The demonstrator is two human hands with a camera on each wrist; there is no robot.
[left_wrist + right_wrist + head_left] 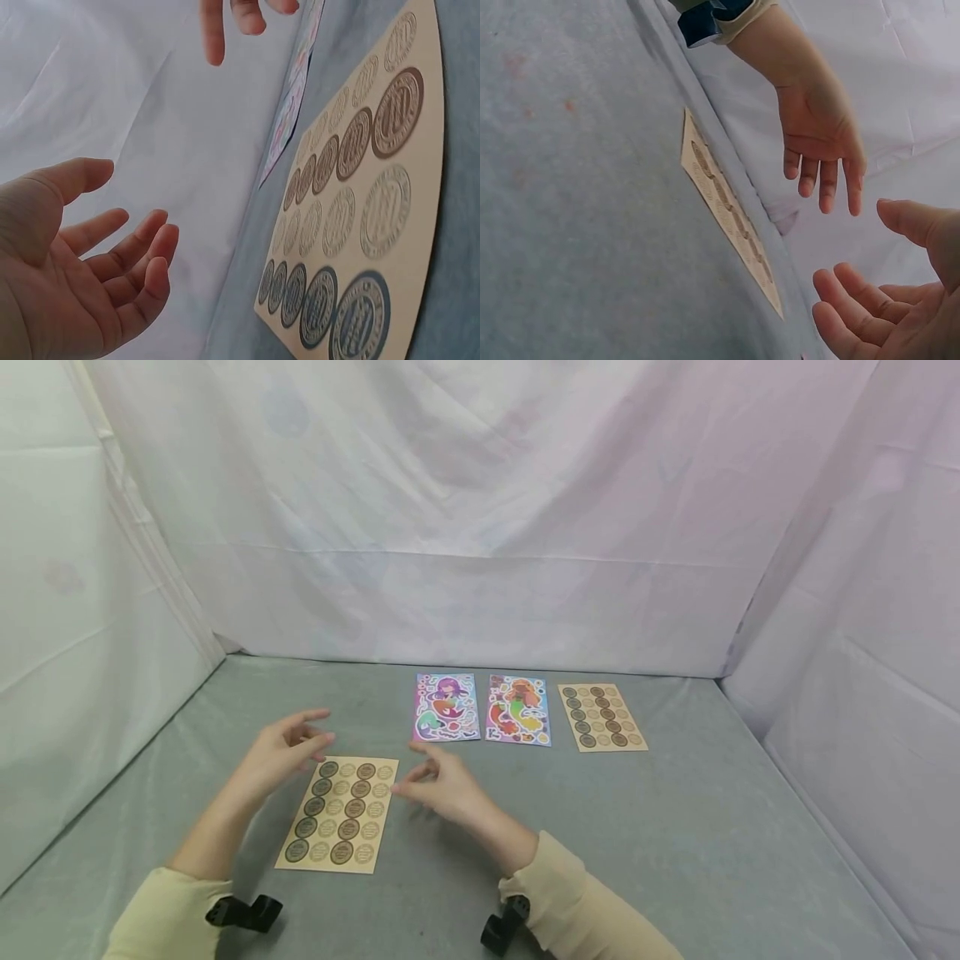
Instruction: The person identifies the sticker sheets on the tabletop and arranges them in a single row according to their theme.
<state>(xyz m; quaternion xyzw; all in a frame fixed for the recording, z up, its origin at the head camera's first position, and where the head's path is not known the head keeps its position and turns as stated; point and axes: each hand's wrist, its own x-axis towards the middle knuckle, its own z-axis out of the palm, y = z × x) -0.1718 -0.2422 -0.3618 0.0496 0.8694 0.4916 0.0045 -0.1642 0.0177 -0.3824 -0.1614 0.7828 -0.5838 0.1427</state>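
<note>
A tan sheet of round stickers (pixel 335 817), in rows of dark, brown and pale circles, lies on the grey table in front of me. Over its far left corner hovers my left hand (pixel 281 755), fingers loosely bent and nothing held. My right hand (pixel 447 787) is beside the sheet's right edge, fingertips close to it in the head view, also holding nothing. In the left wrist view the left hand (pixel 90 270) shows its relaxed, spread fingers apart from the sheet (pixel 352 195). The right wrist view shows the right hand (pixel 892 300) with fingers half bent.
Toward the back of the table (pixel 675 827) lie a purple-pink sticker sheet (pixel 447 707), a second colourful sticker sheet (pixel 518 710) and another tan sheet of round stickers (pixel 603 717). White cloth (pixel 480 527) hangs behind and on both sides.
</note>
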